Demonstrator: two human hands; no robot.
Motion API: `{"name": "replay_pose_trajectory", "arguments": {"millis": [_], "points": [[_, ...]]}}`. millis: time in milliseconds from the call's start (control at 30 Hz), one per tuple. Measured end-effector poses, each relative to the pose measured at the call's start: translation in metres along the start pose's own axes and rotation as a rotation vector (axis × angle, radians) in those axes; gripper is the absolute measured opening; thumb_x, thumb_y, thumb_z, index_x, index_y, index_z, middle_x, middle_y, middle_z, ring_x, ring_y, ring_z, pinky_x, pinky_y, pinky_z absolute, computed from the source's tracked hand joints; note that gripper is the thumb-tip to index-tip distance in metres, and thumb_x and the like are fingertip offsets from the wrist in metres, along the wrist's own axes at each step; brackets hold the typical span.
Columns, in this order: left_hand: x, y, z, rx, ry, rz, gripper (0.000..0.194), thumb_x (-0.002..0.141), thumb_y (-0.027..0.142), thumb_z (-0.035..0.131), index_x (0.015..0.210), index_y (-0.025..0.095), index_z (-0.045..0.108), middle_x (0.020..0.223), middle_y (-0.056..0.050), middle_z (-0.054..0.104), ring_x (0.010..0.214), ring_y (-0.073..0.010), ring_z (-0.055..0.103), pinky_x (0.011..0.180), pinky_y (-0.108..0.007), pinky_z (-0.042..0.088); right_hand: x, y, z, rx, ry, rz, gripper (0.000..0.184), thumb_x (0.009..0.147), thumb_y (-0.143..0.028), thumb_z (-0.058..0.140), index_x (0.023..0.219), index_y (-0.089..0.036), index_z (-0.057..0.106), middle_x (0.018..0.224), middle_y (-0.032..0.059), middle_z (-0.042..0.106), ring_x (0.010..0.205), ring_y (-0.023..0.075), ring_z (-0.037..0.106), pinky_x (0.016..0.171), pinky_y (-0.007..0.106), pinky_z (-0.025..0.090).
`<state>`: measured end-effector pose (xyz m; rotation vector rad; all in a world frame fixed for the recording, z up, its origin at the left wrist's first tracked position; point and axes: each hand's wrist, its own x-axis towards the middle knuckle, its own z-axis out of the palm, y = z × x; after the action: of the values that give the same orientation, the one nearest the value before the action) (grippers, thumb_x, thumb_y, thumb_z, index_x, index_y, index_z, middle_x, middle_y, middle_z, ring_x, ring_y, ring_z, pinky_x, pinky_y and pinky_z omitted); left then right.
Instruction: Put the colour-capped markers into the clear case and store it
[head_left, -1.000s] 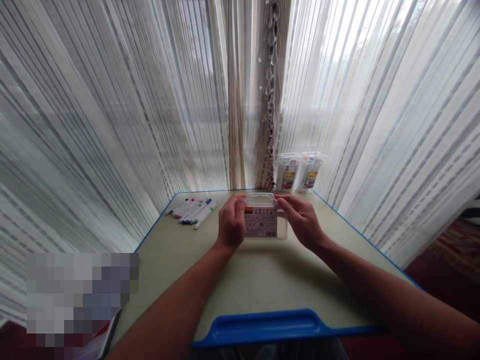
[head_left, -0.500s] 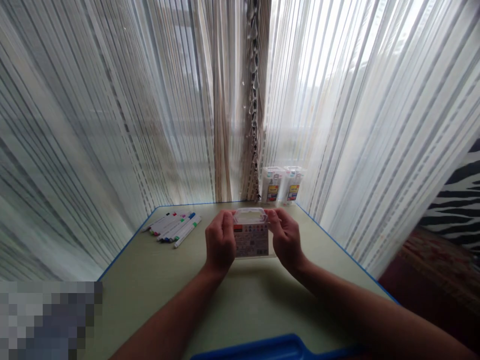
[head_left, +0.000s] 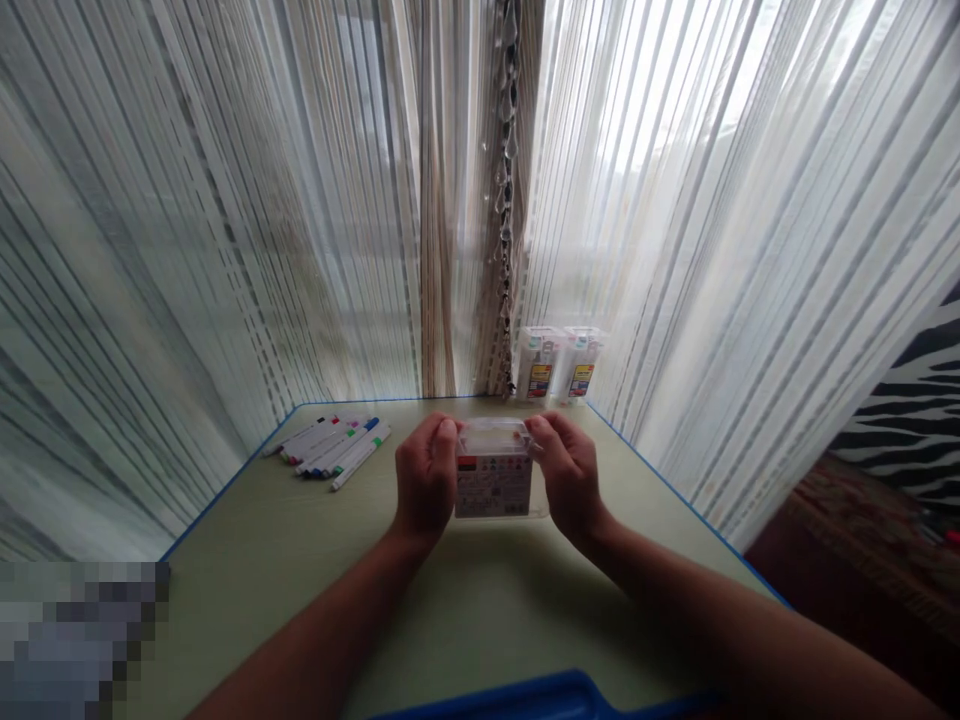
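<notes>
Gripping labelled clear plastic box (head_left: pixel 493 490) between left hand (head_left: pixel 425 475) and right hand (head_left: pixel 570 475), fingers (head_left: pixel 448 430) clamped at lid (head_left: pixel 493 437) ends, grip unchanging; felt-tip markers (head_left: pixel 337 445) lying left of box.

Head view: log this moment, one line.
left hand: clear plastic box | right hand: same box | markers: left of box | two packs: far edge
</notes>
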<state>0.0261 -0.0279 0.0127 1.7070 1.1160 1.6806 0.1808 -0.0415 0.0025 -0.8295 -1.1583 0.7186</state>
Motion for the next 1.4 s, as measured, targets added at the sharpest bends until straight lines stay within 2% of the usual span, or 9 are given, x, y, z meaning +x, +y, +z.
{"name": "replay_pose_trajectory", "arguments": {"millis": [133,267,433,633,767,833,1033,1200,1400], "points": [[0.001,-0.002,0.0,-0.059,-0.01,-0.069,0.019,0.083,0.024,0.044,0.069,0.019,0.056,0.056,0.002,0.047,0.054,-0.0138,0.042,0.05,-0.025,0.032,0.0,0.002,0.0,0.079,0.021,0.055,0.01,0.081,-0.026,0.057,0.089,-0.021,0.061,0.08,0.0009,0.058,0.068,0.016,0.054,0.062,0.028,0.046],[0.001,-0.007,0.0,-0.108,-0.02,-0.108,0.014,0.077,0.019,0.044,0.074,0.018,0.058,0.055,0.003,0.044,0.05,-0.0131,0.038,0.047,-0.025,0.028,0.0,0.001,0.0,0.133,0.01,0.112,0.014,0.07,-0.017,0.054,0.081,-0.021,0.061,0.073,0.0003,0.057,0.065,0.0164,0.053,0.06,0.029,0.046],[0.004,-0.013,-0.005,-0.082,-0.003,-0.072,0.014,0.076,0.016,0.044,0.072,0.019,0.058,0.056,0.003,0.046,0.052,-0.0132,0.04,0.05,-0.026,0.029,-0.003,-0.004,0.004,0.185,-0.029,0.172,0.013,0.063,-0.014,0.053,0.071,-0.02,0.061,0.07,0.0006,0.057,0.061,0.0156,0.05,0.055,0.027,0.04],[0.01,-0.022,-0.012,0.075,0.043,-0.031,0.021,0.086,0.03,0.043,0.079,0.019,0.06,0.06,0.002,0.051,0.055,-0.0144,0.047,0.053,-0.026,0.034,-0.018,-0.015,0.008,0.172,-0.255,0.199,0.012,0.066,-0.015,0.056,0.074,-0.02,0.062,0.074,0.0023,0.061,0.065,0.0174,0.054,0.056,0.028,0.042],[0.009,-0.026,-0.008,-0.03,-0.048,-0.106,0.028,0.089,0.036,0.041,0.075,0.018,0.059,0.06,0.002,0.053,0.055,-0.014,0.05,0.054,-0.025,0.038,-0.03,-0.02,0.006,0.001,-0.51,0.017,0.014,0.077,-0.015,0.058,0.089,-0.021,0.061,0.082,0.0035,0.063,0.076,0.0196,0.059,0.067,0.032,0.048],[0.007,-0.027,-0.005,-0.074,-0.124,-0.13,0.03,0.088,0.036,0.042,0.072,0.018,0.059,0.059,0.001,0.052,0.055,-0.0138,0.05,0.053,-0.025,0.038,-0.032,-0.02,0.005,-0.089,-0.584,-0.08,0.018,0.082,-0.018,0.058,0.1,-0.022,0.059,0.089,0.0052,0.063,0.081,0.0207,0.061,0.074,0.035,0.051],[0.004,-0.023,0.002,-0.073,-0.192,-0.155,0.03,0.088,0.035,0.042,0.068,0.018,0.058,0.059,0.001,0.053,0.057,-0.0137,0.05,0.055,-0.025,0.039,-0.028,-0.018,0.004,-0.286,-0.583,-0.171,0.036,0.085,-0.025,0.065,0.118,-0.025,0.051,0.09,0.0041,0.06,0.081,0.0197,0.061,0.076,0.036,0.053],[0.006,-0.03,0.0,-0.005,-0.207,-0.158,0.03,0.087,0.035,0.043,0.067,0.018,0.059,0.057,0.001,0.054,0.059,-0.0145,0.052,0.056,-0.025,0.039,-0.017,-0.009,0.002,-0.394,-0.513,-0.158,0.048,0.081,-0.037,0.071,0.124,-0.024,0.054,0.118,0.0114,0.057,0.097,0.024,0.061,0.083,0.041,0.054],[0.005,-0.03,-0.003,0.099,-0.209,-0.11,0.033,0.086,0.036,0.047,0.06,0.017,0.055,0.056,0.002,0.053,0.056,-0.0126,0.05,0.053,-0.024,0.034,-0.007,0.003,-0.002,-0.285,-0.648,-0.002,0.045,0.084,-0.039,0.069,0.124,-0.021,0.058,0.124,0.0105,0.062,0.113,0.0272,0.059,0.099,0.047,0.047]]}}
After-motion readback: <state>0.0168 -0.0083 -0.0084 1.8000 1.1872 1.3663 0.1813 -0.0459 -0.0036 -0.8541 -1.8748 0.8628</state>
